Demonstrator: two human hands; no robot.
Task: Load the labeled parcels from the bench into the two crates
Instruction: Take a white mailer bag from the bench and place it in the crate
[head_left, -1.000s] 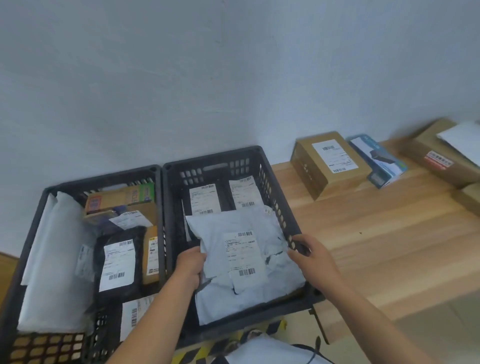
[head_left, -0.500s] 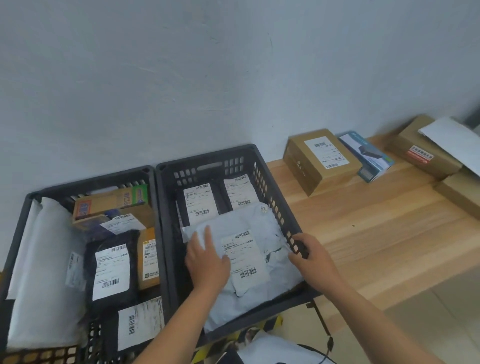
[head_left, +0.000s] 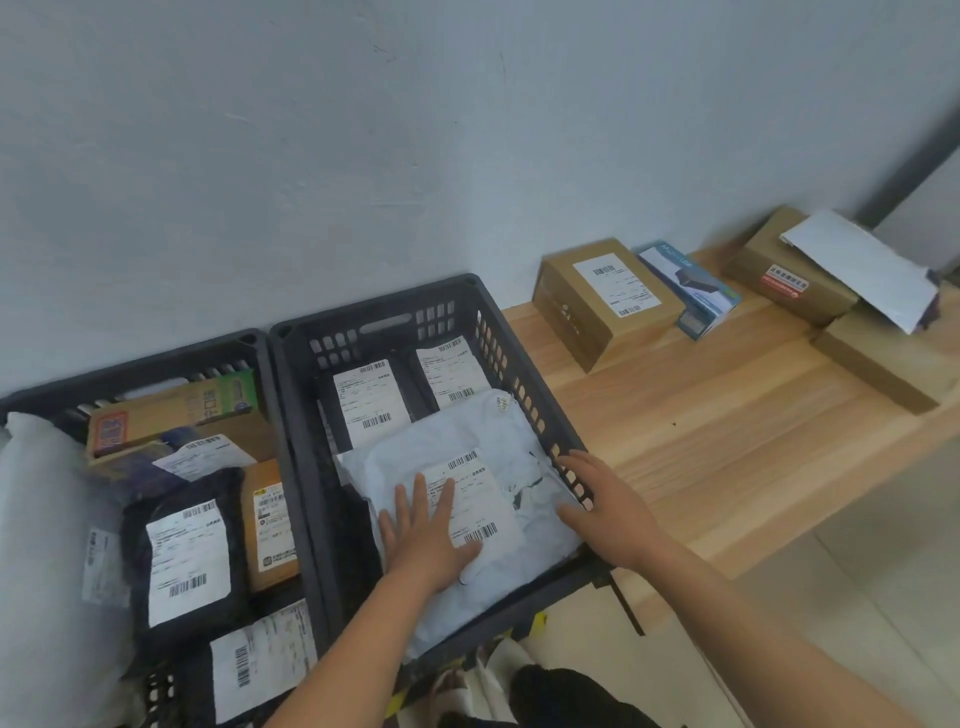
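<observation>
two dark crates side by side at the bench's left end. in the right crate (head_left: 467, 306), a white poly mailer (head_left: 483, 452) lying flat on top, shipping label up, covering the near half; behind it, two black bags with white labels (head_left: 370, 402) against the far wall. left hand (head_left: 431, 540) pressed flat on the mailer, fingers spread and extended over the label's near-left part — gripping nothing. right hand (head_left: 602, 501) open too, fingers loosely extended, resting at the mailer's right edge against the crate's right wall; closed on nothing. in the left crate (head_left: 244, 345), a black bag with a label (head_left: 187, 556), a white padded parcel (head_left: 36, 519) along the left side, brown cartons (head_left: 171, 410) at the back, another labelled parcel (head_left: 265, 660) at the near edge. on the wooden bench (head_left: 727, 415), well apart from the crates and near the wall — a brown box with a white label (head_left: 602, 296), a blue-and-white box (head_left: 688, 288) just beside it, then a brown box with a red sticker (head_left: 784, 275) with a white envelope (head_left: 862, 265) lying across it, and a plain brown box (head_left: 883, 358) at the right edge.
</observation>
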